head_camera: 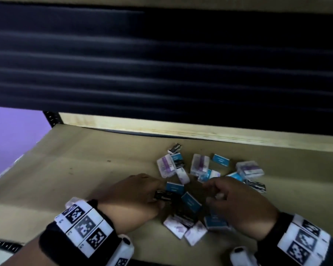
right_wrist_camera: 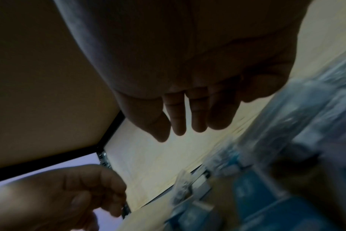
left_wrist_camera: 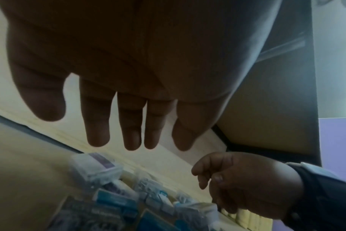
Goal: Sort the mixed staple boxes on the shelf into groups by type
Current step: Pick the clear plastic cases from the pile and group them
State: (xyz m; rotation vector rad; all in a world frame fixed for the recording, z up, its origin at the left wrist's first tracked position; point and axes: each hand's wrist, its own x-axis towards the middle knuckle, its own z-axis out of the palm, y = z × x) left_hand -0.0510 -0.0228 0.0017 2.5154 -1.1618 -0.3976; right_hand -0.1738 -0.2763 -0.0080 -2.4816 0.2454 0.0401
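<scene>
Several small staple boxes lie jumbled on the brown shelf (head_camera: 81,169): blue ones (head_camera: 174,187), white-and-purple ones (head_camera: 200,164) and black ones (head_camera: 256,185). My left hand (head_camera: 158,198) hovers at the pile's left edge, its fingertips right by a black box (head_camera: 164,196). The left wrist view shows that hand (left_wrist_camera: 136,125) with fingers hanging straight and nothing in them. My right hand (head_camera: 213,192) is over the pile's right side, fingers loosely curled and empty. In the right wrist view, my right hand (right_wrist_camera: 188,117) is also empty.
A pale wooden ledge (head_camera: 181,129) runs along the back of the shelf. Above it hangs a dark ribbed surface (head_camera: 161,64). A black metal post (head_camera: 52,117) and a purple wall (head_camera: 12,135) bound the left side. Bare shelf lies left of the pile.
</scene>
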